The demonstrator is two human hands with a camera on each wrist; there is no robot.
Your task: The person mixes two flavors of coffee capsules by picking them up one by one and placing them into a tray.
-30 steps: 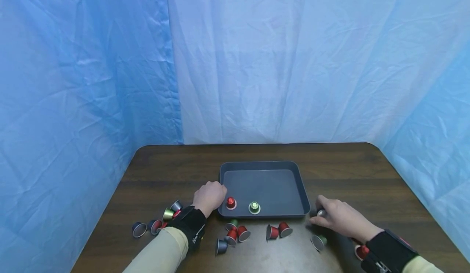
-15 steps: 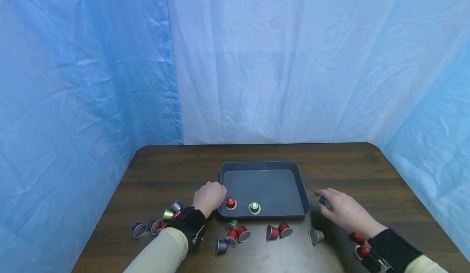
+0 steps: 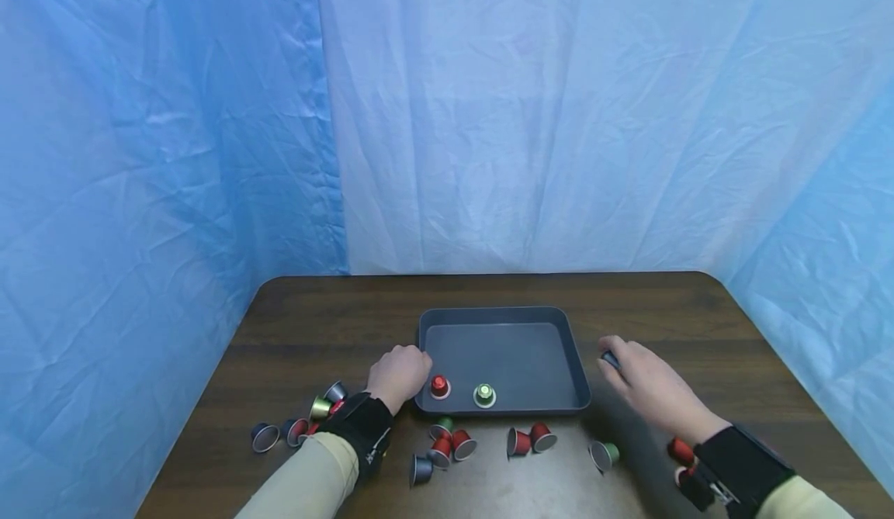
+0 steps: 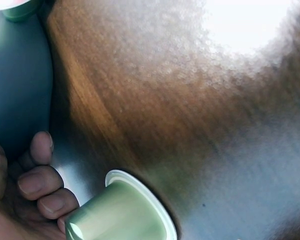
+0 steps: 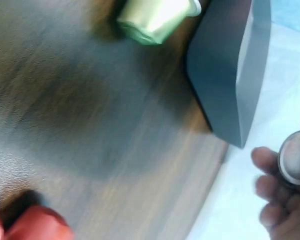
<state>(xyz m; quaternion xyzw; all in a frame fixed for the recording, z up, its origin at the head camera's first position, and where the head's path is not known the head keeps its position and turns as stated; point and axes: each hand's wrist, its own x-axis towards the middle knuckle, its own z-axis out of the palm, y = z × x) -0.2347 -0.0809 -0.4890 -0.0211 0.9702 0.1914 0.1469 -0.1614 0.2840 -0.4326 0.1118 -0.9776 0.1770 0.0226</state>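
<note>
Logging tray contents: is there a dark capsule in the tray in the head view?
No, the tray shows only a red capsule and a green capsule.

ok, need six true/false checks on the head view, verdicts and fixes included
1. The right hand holds a dark capsule. True.
2. The left hand is at the left edge of the tray. True.
3. The tray contains four capsules. False: two, a red capsule and a green capsule.
4. That red capsule lies on its side. False: it stands upright, wide end down.
5. The right hand is over the tray. False: it is right of it.
6. Loose capsules lie on the tray's near side. True.
</note>
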